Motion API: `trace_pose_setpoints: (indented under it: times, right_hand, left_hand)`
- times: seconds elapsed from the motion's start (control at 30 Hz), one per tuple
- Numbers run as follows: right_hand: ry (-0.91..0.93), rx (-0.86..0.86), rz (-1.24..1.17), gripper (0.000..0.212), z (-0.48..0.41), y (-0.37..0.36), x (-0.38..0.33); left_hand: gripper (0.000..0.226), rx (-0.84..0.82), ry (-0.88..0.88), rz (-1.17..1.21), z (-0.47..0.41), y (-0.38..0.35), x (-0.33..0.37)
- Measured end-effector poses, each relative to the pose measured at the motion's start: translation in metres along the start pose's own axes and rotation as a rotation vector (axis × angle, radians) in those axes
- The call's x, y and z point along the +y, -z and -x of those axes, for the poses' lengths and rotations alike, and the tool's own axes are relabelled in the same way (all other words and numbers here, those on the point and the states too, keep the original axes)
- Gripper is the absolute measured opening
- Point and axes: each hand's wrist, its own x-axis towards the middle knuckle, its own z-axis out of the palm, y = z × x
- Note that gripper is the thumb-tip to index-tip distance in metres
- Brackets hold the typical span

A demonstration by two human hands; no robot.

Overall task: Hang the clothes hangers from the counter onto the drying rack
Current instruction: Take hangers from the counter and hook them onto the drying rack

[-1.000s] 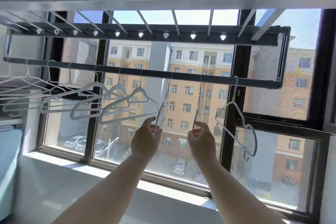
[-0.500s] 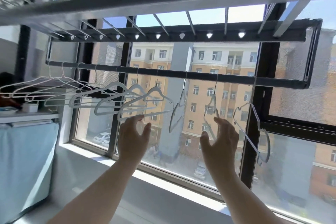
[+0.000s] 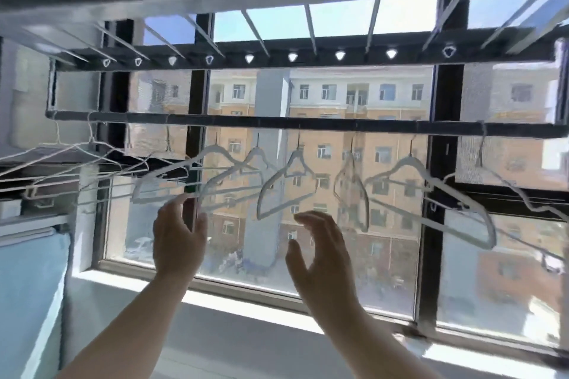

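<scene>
Left hand [image 3: 180, 234]: fingers extended, tips at the lower edge of the near hanger [image 3: 184, 163]. Right hand [image 3: 320, 252]: loosely open and empty, with clear room under the middle hanger [image 3: 277, 174]. I see both hangers on the rack rail [image 3: 308, 126] overhead.

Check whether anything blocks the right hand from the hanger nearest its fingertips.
Nothing visible does. The right hand is open, holding nothing, just right of the lower corner of the pale hanger, with only a bare gap between them. That hanger already hangs on the rail.

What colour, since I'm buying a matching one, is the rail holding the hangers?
The rail is black; head view shows it.
</scene>
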Motion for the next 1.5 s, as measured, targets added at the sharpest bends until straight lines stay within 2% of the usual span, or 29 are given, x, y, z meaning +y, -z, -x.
trace_pose_setpoints:
  times: [0.07,0.13,0.2,0.4,0.63,1.0,1.13,1.3,1.5]
  right_hand:
    - [-0.123,-0.076,0.09,0.043,-0.001,-0.033,-0.014]
    - [-0.286,-0.176,0.082,0.053,-0.005,-0.053,-0.022]
    - [-0.392,-0.201,0.107,0.061,-0.013,-0.067,-0.022]
    - [-0.595,-0.256,0.187,0.067,-0.036,-0.098,-0.025]
    - [-0.641,-0.279,0.271,0.06,-0.046,-0.116,-0.026]
    - [-0.675,-0.254,0.327,0.05,-0.053,-0.112,-0.026]
    - [-0.673,-0.282,0.328,0.055,-0.059,-0.116,-0.029]
    - [-0.711,-0.284,0.368,0.047,-0.065,-0.117,-0.019]
    - [-0.747,-0.272,0.41,0.04,-0.059,-0.109,-0.006]
  left_hand:
    - [0.048,-0.112,-0.026,0.001,-0.013,0.004,-0.017]
    - [0.053,-0.193,-0.071,0.02,-0.022,0.005,-0.028]
    - [0.057,-0.241,-0.084,0.05,-0.032,0.004,-0.034]
    - [0.059,-0.313,-0.111,0.12,-0.053,-0.004,-0.039]
    - [0.049,-0.387,-0.138,0.128,-0.054,-0.015,-0.039]
    - [0.046,-0.398,-0.154,0.145,-0.049,-0.021,-0.028]
    - [0.044,-0.387,-0.127,0.111,-0.047,-0.024,-0.024]
    - [0.038,-0.382,-0.13,0.092,-0.051,-0.025,-0.023]
    - [0.045,-0.363,-0.15,0.1,-0.053,-0.026,-0.034]
